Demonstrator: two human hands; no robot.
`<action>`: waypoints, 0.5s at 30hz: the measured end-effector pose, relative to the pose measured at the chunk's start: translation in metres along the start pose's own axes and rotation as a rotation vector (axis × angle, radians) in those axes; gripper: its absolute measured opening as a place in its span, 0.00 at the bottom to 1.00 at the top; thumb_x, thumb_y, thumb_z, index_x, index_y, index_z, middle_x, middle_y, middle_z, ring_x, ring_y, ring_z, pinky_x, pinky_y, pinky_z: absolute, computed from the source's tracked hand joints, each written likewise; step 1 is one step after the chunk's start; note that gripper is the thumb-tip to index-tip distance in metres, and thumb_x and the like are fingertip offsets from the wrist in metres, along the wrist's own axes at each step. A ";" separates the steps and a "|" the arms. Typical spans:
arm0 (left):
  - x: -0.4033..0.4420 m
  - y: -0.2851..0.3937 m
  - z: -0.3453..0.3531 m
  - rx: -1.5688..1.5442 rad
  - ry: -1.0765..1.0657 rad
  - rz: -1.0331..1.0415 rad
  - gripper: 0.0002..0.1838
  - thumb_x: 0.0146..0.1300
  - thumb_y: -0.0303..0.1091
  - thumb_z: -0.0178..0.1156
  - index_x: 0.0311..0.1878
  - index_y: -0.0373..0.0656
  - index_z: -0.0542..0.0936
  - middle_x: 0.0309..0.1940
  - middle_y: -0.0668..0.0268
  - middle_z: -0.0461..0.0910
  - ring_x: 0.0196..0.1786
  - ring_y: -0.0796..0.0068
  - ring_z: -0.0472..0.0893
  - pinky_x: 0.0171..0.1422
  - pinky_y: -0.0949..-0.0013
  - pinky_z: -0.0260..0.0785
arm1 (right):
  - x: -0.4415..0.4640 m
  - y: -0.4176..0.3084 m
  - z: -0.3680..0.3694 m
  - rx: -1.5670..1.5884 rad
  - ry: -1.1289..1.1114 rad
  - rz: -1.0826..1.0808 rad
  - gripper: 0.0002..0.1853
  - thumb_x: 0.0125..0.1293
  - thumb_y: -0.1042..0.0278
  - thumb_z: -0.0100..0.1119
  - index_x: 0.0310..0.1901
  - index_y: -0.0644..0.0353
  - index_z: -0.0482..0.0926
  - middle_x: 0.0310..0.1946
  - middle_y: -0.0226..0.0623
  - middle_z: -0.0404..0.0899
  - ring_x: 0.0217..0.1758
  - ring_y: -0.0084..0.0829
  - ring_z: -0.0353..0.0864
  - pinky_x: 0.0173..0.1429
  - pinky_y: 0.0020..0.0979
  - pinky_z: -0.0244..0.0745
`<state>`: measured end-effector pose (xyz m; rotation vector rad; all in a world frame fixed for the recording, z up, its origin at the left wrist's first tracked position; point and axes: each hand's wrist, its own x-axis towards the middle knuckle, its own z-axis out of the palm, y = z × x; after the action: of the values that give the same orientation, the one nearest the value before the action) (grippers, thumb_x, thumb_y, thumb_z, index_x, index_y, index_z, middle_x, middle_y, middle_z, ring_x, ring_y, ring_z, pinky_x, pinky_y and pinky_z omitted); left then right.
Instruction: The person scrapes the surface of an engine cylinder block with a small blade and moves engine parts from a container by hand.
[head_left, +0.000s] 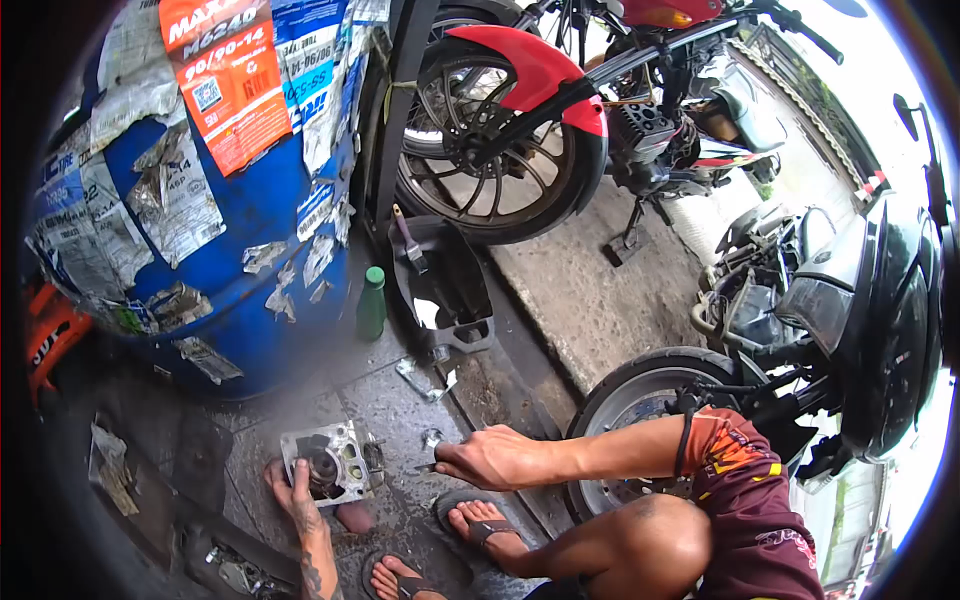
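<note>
My left hand [296, 492] grips the lower left edge of a grey metal engine cylinder block [352, 487], with the thumb lying along its near face. A round dark bore and smaller openings show on the block's upward face. To the right of the block and apart from it, my right hand [492, 458] is closed in a fist. A thin, dark tool [426, 468] sticks out of that fist towards the block; its kind cannot be made out. A small shiny metal piece [432, 438] lies on the floor near my right knuckles.
A blue drum [225, 330] covered in torn labels stands at upper left. Near it are a green bottle [371, 305] and a black tray [455, 290] holding a brush [408, 240]. A red motorcycle [530, 80] and a dark one [870, 330] stand beyond. My sandalled feet flank the work.
</note>
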<state>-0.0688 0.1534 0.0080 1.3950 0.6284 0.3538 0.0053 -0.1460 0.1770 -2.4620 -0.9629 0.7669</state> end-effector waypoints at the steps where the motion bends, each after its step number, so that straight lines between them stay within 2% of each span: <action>1: -0.004 -0.001 0.007 -0.047 0.072 -0.019 0.23 0.64 0.38 0.64 0.56 0.33 0.75 0.56 0.60 0.66 0.57 0.63 0.72 0.63 0.60 0.67 | 0.000 0.002 -0.004 -0.002 0.019 0.001 0.18 0.79 0.53 0.46 0.43 0.61 0.74 0.24 0.54 0.79 0.32 0.58 0.81 0.36 0.55 0.74; 3: -0.018 -0.004 0.021 -0.101 0.235 -0.050 0.24 0.65 0.39 0.64 0.57 0.32 0.74 0.56 0.59 0.65 0.57 0.62 0.73 0.61 0.59 0.69 | 0.001 0.008 -0.009 -0.058 0.106 -0.019 0.14 0.77 0.56 0.50 0.43 0.61 0.74 0.24 0.53 0.78 0.31 0.57 0.81 0.34 0.53 0.75; 5: -0.023 -0.025 0.025 -0.148 0.314 -0.045 0.31 0.63 0.43 0.66 0.63 0.32 0.71 0.62 0.55 0.64 0.61 0.58 0.71 0.65 0.54 0.67 | 0.009 0.015 -0.009 -0.074 0.156 -0.098 0.13 0.76 0.59 0.51 0.48 0.61 0.75 0.30 0.52 0.82 0.36 0.58 0.82 0.38 0.54 0.76; 6: -0.028 -0.011 0.032 -0.158 0.310 -0.072 0.35 0.63 0.44 0.67 0.67 0.32 0.68 0.64 0.54 0.64 0.63 0.58 0.71 0.68 0.54 0.64 | 0.014 0.003 -0.019 -0.070 0.089 -0.043 0.12 0.75 0.61 0.51 0.49 0.60 0.75 0.34 0.54 0.82 0.37 0.58 0.83 0.40 0.54 0.77; 8: -0.034 0.007 0.045 -0.197 0.382 -0.179 0.42 0.64 0.45 0.67 0.73 0.29 0.61 0.69 0.53 0.66 0.66 0.60 0.69 0.71 0.56 0.60 | 0.029 -0.008 -0.019 -0.094 0.098 -0.053 0.14 0.76 0.58 0.49 0.50 0.57 0.78 0.30 0.53 0.84 0.35 0.56 0.85 0.39 0.53 0.78; 9: -0.033 0.008 0.043 -0.185 0.310 -0.170 0.43 0.65 0.47 0.67 0.73 0.29 0.60 0.69 0.51 0.66 0.65 0.61 0.70 0.70 0.57 0.61 | 0.038 -0.012 -0.014 -0.128 0.101 -0.041 0.14 0.76 0.57 0.49 0.50 0.57 0.78 0.27 0.52 0.83 0.33 0.57 0.84 0.37 0.54 0.78; 10: -0.035 0.019 0.051 -0.182 0.376 -0.201 0.40 0.67 0.48 0.66 0.70 0.30 0.63 0.66 0.52 0.66 0.65 0.61 0.68 0.70 0.56 0.61 | 0.047 -0.014 -0.010 -0.132 0.082 -0.039 0.14 0.77 0.56 0.49 0.50 0.57 0.77 0.24 0.53 0.81 0.31 0.59 0.83 0.35 0.55 0.77; 11: -0.035 0.016 0.044 -0.114 0.304 -0.196 0.40 0.68 0.53 0.65 0.71 0.34 0.64 0.66 0.54 0.61 0.68 0.59 0.67 0.71 0.58 0.62 | 0.056 -0.014 0.000 -0.074 0.098 -0.028 0.14 0.78 0.56 0.49 0.47 0.59 0.76 0.23 0.55 0.80 0.31 0.60 0.81 0.34 0.56 0.75; 13: -0.031 -0.005 0.027 -0.021 0.240 -0.127 0.34 0.72 0.51 0.61 0.70 0.36 0.65 0.66 0.57 0.59 0.71 0.62 0.64 0.73 0.57 0.59 | 0.069 -0.011 0.026 0.075 0.177 0.047 0.14 0.78 0.58 0.50 0.42 0.62 0.73 0.22 0.57 0.78 0.30 0.63 0.79 0.34 0.57 0.71; 15: -0.037 -0.002 0.015 0.039 0.190 -0.034 0.32 0.74 0.50 0.58 0.71 0.37 0.64 0.65 0.58 0.59 0.73 0.63 0.61 0.75 0.57 0.56 | 0.074 -0.012 0.056 0.232 0.298 0.113 0.13 0.77 0.59 0.50 0.42 0.63 0.73 0.22 0.58 0.78 0.31 0.64 0.79 0.35 0.56 0.71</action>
<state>-0.0898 0.1198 0.0145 1.3960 0.8173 0.4522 0.0104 -0.0764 0.1137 -2.3535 -0.5953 0.4935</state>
